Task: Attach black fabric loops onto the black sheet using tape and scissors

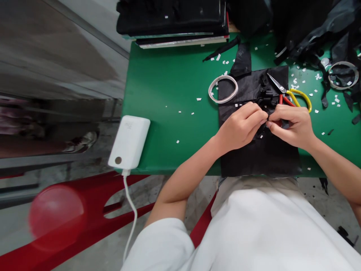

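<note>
My left hand and my right hand meet fingertip to fingertip over a square of black fabric on the green table. Both hands are closed in a pinch on a small black piece bunched at the middle of the fabric. What exactly the fingers grip is too small to name. Scissors with yellow and red handles lie on the fabric just beyond my right hand.
A white tape ring lies left of the fabric. A white power bank with a cable sits at the table's front left corner. Stacked black material stands at the back; black scraps and a metal ring lie at the right. White paper bits are scattered about.
</note>
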A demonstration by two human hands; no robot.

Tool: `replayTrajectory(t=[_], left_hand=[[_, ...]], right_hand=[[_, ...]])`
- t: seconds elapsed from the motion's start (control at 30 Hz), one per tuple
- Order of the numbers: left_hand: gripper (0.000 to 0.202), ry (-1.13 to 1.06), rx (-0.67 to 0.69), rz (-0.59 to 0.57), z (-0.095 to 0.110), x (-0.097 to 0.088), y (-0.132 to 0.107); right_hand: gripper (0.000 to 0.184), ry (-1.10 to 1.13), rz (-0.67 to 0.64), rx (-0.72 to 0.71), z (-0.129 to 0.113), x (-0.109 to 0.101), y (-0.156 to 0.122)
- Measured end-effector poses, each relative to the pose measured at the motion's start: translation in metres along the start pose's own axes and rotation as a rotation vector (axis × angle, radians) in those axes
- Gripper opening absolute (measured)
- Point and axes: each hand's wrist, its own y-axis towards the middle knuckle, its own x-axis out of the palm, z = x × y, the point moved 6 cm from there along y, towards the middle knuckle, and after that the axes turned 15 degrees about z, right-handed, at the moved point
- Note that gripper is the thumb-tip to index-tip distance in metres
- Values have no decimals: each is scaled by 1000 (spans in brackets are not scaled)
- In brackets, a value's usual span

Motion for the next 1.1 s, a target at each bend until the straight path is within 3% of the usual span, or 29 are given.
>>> replayTrajectory(t=[0.47,0.77,1.1], left_hand=[[10,-25,17,-30,0,0,-1],[12,47,26,-88,1,2,-1],[14,149,160,-91,3,3,-1]], right_hand=[[15,151,-65,243,9,3,-2],[13,122,-59,256,12,3,-2],[15,34,-47,259,11,2,-2]])
